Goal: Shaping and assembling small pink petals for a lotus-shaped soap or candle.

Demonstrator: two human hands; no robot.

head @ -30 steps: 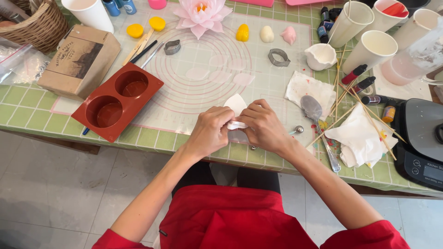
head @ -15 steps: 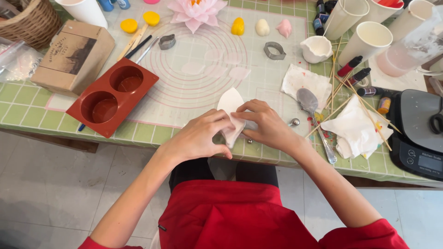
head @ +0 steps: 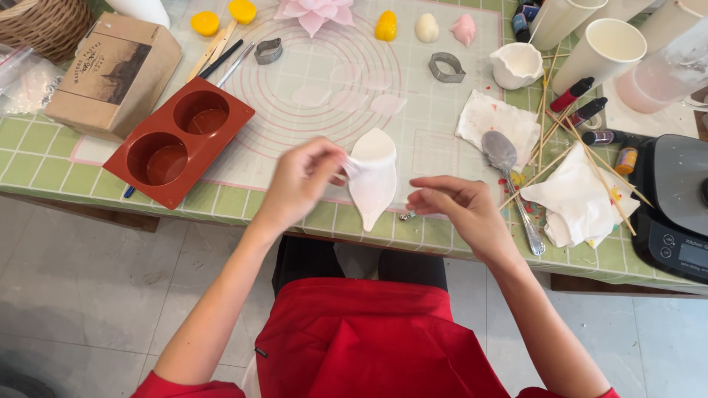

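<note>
**White petal piece held up at the near edge of the worktop**

A thin white petal-shaped piece, pointed at its lower end, is pinched by the fingertips of the left hand and held upright over the near edge of the worktop. The right hand is kept just beside the piece, its fingers loosely curled and closed on nothing; whether the fingertips touch the piece cannot be told.

The worktop is covered by a translucent mat printed with pink rings, on which pale flat cut-outs are laid near the middle. A red two-cup mould is set toward the near left edge, with a brown cardboard box behind it and a wicker basket at the far left corner. A pink flower is placed at the far edge, with small yellow, cream and pink shapes to its right. Two metal cutters are seen on the mat. A metal spoon lies across a stained paper towel toward the right, beside wooden skewers and a crumpled tissue. A black scale is set at the near right edge, and paper cups stand at the far right.
</note>
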